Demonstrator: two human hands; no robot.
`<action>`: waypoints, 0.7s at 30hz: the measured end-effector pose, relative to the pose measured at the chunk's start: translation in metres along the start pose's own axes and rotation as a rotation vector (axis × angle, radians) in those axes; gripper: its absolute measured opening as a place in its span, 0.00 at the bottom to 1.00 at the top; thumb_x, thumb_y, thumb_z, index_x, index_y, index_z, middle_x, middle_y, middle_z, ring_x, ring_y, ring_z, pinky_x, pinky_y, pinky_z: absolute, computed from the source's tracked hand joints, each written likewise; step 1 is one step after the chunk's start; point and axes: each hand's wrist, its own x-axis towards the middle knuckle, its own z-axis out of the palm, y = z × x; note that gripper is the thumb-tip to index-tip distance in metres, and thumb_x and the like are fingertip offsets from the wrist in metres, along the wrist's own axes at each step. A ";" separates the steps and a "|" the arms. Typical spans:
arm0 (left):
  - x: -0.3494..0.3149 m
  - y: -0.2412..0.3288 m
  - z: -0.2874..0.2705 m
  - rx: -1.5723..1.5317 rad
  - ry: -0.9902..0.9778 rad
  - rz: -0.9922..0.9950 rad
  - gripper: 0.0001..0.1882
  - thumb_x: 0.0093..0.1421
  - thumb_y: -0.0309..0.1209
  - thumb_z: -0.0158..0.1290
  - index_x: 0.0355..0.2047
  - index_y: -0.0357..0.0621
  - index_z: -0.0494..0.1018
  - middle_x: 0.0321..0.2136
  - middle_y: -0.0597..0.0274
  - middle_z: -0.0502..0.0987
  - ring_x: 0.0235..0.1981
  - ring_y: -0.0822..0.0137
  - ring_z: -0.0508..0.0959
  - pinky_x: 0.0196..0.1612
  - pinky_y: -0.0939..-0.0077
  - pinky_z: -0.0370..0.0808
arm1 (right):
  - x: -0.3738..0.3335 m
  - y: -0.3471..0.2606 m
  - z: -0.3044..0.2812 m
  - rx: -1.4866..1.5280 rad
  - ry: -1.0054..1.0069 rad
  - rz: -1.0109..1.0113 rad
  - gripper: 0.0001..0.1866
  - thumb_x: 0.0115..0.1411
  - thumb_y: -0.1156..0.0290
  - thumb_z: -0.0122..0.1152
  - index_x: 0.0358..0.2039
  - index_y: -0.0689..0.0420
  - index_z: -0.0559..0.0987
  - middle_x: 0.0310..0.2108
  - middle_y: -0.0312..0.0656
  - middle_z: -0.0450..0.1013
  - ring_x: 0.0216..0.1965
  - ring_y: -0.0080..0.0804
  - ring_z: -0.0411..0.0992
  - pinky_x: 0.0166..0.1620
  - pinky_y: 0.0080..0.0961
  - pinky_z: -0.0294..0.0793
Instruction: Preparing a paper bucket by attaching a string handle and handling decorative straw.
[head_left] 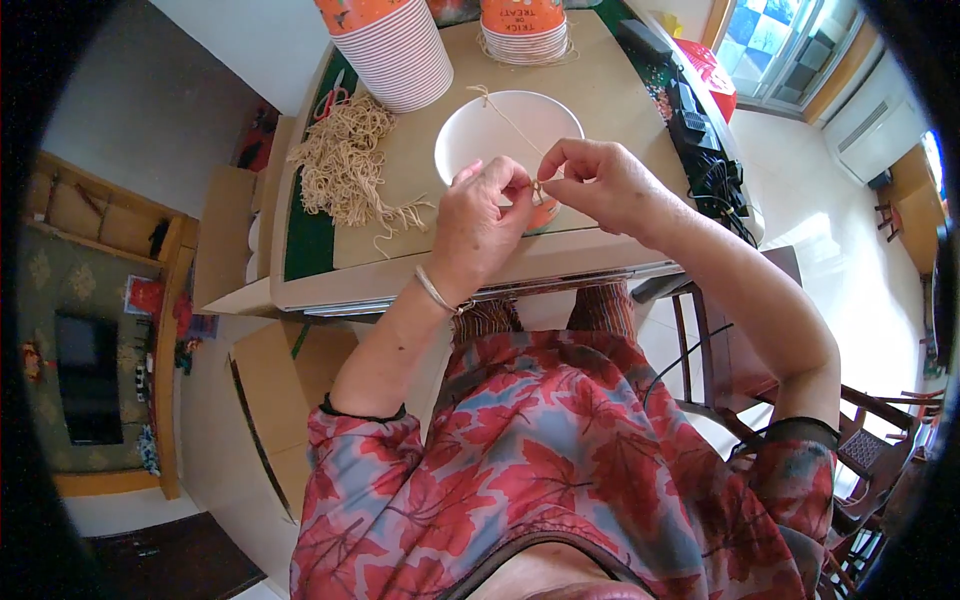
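A white-lined paper bucket (480, 135) sits tilted near the front edge of the table, its open mouth showing. A beige cord (517, 128) runs across the mouth from the far rim to my fingers at the near rim. My left hand (484, 212) is closed, thumb and fingers pinching the cord by the rim. Close beside it, my right hand (606, 190) pinches the cord too, around a small loop or knot. Both hands hide part of the near rim. Left of the bucket lies a tangled pile of beige cords (345, 165).
Beyond the cords stands a tall stack of orange-and-white paper buckets (392, 55), with a shorter stack (524, 40) farther back. Red-handled scissors (331, 101) lie by the pile. Black adapters and cables (710, 165) line the table's right edge. A cardboard box (230, 235) stands left.
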 end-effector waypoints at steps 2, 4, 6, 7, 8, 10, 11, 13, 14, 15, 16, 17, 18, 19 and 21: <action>0.001 -0.001 0.001 0.004 -0.003 0.002 0.04 0.59 0.22 0.58 0.34 0.37 0.74 0.31 0.60 0.79 0.32 0.71 0.81 0.33 0.73 0.85 | -0.001 -0.001 0.000 -0.008 -0.010 -0.015 0.08 0.62 0.67 0.60 0.40 0.54 0.78 0.19 0.28 0.65 0.15 0.12 0.59 0.15 0.15 0.56; 0.001 -0.004 0.005 -0.051 0.066 0.038 0.06 0.55 0.24 0.59 0.31 0.43 0.72 0.25 0.57 0.79 0.29 0.54 0.80 0.40 0.62 0.76 | -0.002 -0.007 0.001 0.050 -0.040 0.085 0.09 0.62 0.65 0.62 0.41 0.54 0.79 0.18 0.28 0.66 0.14 0.13 0.59 0.14 0.15 0.55; 0.001 -0.003 0.005 -0.059 0.063 0.020 0.06 0.55 0.24 0.59 0.31 0.43 0.72 0.25 0.56 0.79 0.30 0.54 0.80 0.38 0.62 0.76 | -0.003 -0.011 0.002 0.072 -0.042 0.119 0.09 0.62 0.65 0.62 0.41 0.54 0.79 0.18 0.29 0.66 0.13 0.13 0.59 0.14 0.16 0.54; 0.001 -0.003 0.005 -0.068 0.058 0.003 0.06 0.55 0.24 0.59 0.31 0.42 0.73 0.26 0.55 0.79 0.31 0.54 0.79 0.36 0.63 0.76 | -0.003 -0.012 0.003 0.094 -0.044 0.154 0.09 0.62 0.65 0.62 0.41 0.55 0.79 0.17 0.29 0.66 0.13 0.14 0.59 0.14 0.17 0.54; 0.001 -0.004 0.005 -0.068 0.058 0.003 0.06 0.55 0.24 0.59 0.31 0.42 0.73 0.26 0.55 0.79 0.31 0.54 0.79 0.36 0.63 0.76 | -0.002 -0.012 0.004 0.095 -0.043 0.154 0.09 0.62 0.65 0.62 0.41 0.55 0.79 0.17 0.29 0.66 0.13 0.14 0.59 0.14 0.17 0.54; 0.000 -0.005 0.006 -0.075 0.057 0.016 0.05 0.56 0.24 0.59 0.32 0.42 0.73 0.26 0.55 0.78 0.30 0.54 0.80 0.35 0.63 0.77 | -0.001 -0.012 0.005 0.102 -0.026 0.165 0.09 0.62 0.66 0.62 0.39 0.55 0.79 0.16 0.30 0.66 0.13 0.14 0.60 0.13 0.17 0.54; 0.000 -0.006 0.006 -0.075 0.057 0.016 0.05 0.56 0.24 0.59 0.32 0.42 0.73 0.26 0.55 0.78 0.30 0.54 0.80 0.35 0.63 0.77 | 0.000 -0.009 0.005 0.102 -0.025 0.165 0.09 0.62 0.66 0.62 0.39 0.55 0.79 0.16 0.30 0.66 0.13 0.14 0.60 0.13 0.17 0.54; 0.000 -0.006 0.006 -0.094 0.062 0.013 0.05 0.56 0.24 0.59 0.31 0.42 0.73 0.26 0.55 0.78 0.30 0.54 0.80 0.35 0.62 0.77 | 0.003 -0.003 0.005 0.127 -0.029 0.161 0.10 0.59 0.63 0.64 0.37 0.55 0.80 0.18 0.31 0.68 0.15 0.17 0.62 0.13 0.20 0.57; 0.000 -0.005 0.006 -0.094 0.062 0.013 0.05 0.56 0.24 0.59 0.31 0.42 0.73 0.26 0.55 0.78 0.30 0.54 0.80 0.35 0.62 0.77 | 0.003 -0.003 0.005 0.128 -0.028 0.162 0.10 0.59 0.63 0.64 0.37 0.55 0.80 0.18 0.31 0.68 0.15 0.17 0.62 0.13 0.20 0.57; 0.000 -0.005 0.006 -0.086 0.065 0.020 0.06 0.56 0.24 0.59 0.32 0.42 0.73 0.26 0.55 0.78 0.30 0.54 0.80 0.35 0.62 0.77 | 0.003 -0.003 0.006 0.142 -0.027 0.164 0.09 0.59 0.64 0.63 0.36 0.55 0.80 0.18 0.32 0.68 0.14 0.18 0.62 0.13 0.20 0.58; 0.000 -0.005 0.006 -0.077 0.069 0.028 0.06 0.56 0.24 0.59 0.32 0.42 0.73 0.26 0.55 0.78 0.30 0.54 0.80 0.35 0.63 0.77 | 0.003 -0.003 0.006 0.157 -0.025 0.166 0.09 0.59 0.65 0.62 0.36 0.55 0.80 0.17 0.32 0.68 0.14 0.18 0.62 0.12 0.20 0.58; 0.000 -0.005 0.006 -0.077 0.068 0.027 0.06 0.56 0.24 0.59 0.32 0.42 0.73 0.26 0.55 0.78 0.30 0.54 0.80 0.35 0.63 0.77 | 0.003 -0.002 0.007 0.157 -0.025 0.167 0.09 0.59 0.65 0.62 0.36 0.55 0.80 0.17 0.32 0.68 0.14 0.18 0.62 0.12 0.20 0.58; 0.000 -0.005 0.006 -0.074 0.071 0.035 0.06 0.55 0.23 0.59 0.32 0.42 0.73 0.26 0.56 0.79 0.30 0.54 0.80 0.36 0.63 0.77 | 0.003 -0.002 0.007 0.165 -0.021 0.161 0.08 0.59 0.66 0.61 0.35 0.55 0.80 0.17 0.32 0.68 0.14 0.18 0.62 0.12 0.20 0.59; 0.000 -0.005 0.006 -0.071 0.073 0.042 0.06 0.55 0.23 0.59 0.32 0.42 0.73 0.26 0.56 0.79 0.30 0.54 0.79 0.36 0.63 0.77 | 0.003 -0.001 0.007 0.174 -0.017 0.156 0.08 0.59 0.66 0.60 0.35 0.55 0.80 0.17 0.32 0.68 0.14 0.18 0.62 0.12 0.21 0.59; 0.000 -0.006 0.006 -0.059 0.068 0.059 0.06 0.55 0.23 0.59 0.32 0.42 0.72 0.26 0.56 0.79 0.30 0.53 0.80 0.40 0.62 0.76 | 0.005 0.002 0.008 0.170 -0.011 0.159 0.07 0.59 0.67 0.60 0.35 0.56 0.80 0.17 0.33 0.68 0.13 0.18 0.62 0.12 0.20 0.59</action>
